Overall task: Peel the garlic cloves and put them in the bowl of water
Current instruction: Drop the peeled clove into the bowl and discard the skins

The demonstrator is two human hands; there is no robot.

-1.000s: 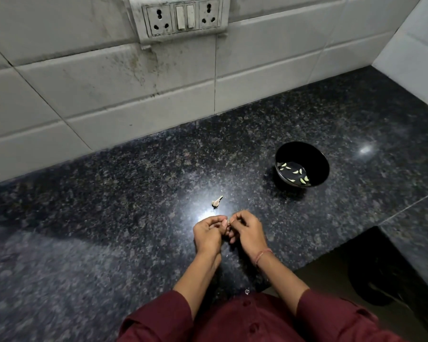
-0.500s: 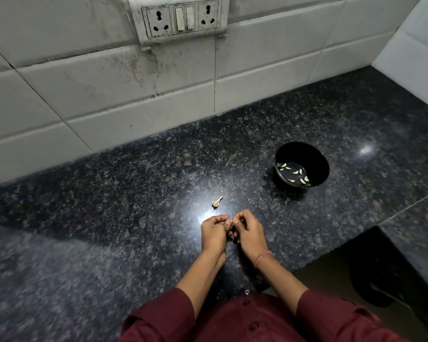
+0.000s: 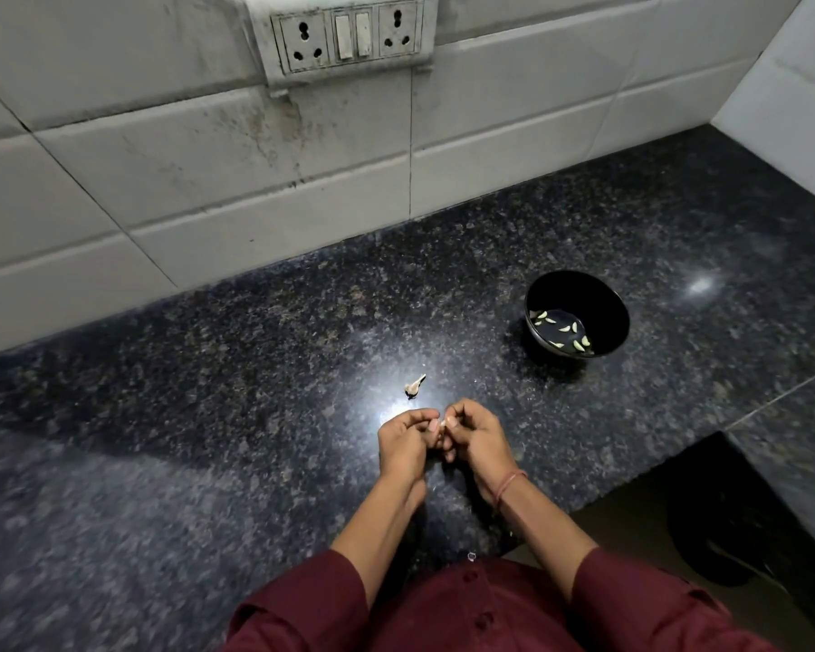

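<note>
Pinching a garlic clove (image 3: pixel 436 423) between left hand (image 3: pixel 403 447) and right hand (image 3: pixel 476 435), fingers of both curled in and clamped on it, fingertips meeting. Held over the dark speckled countertop (image 3: pixel 208 416), close to its near edge, about mid-scene. Mostly covered by the fingertips, with only a pale sliver on show; impossible to tell how much skin is left on.

Just beyond the hands and a touch left: a scrap of garlic skin and stem (image 3: pixel 415 387), lying on the stone beside a bright patch of glare.

Farther off to the right, well apart from the hands: a black bowl (image 3: pixel 619 322), upright, holding water with several peeled cloves (image 3: pixel 566 328) gathered towards its near side.

Round the right wrist, a reddish thread (image 3: pixel 509 482). At the near edge, maroon sleeves (image 3: pixel 311 604) ending at the forearms. By the shirt front, a tiny pale fleck (image 3: pixel 471 556), too small to make out.

At the far side, a wall of pale, stained tiles (image 3: pixel 184 181), with a socket-and-switch panel (image 3: pixel 349 35) up top.
</note>
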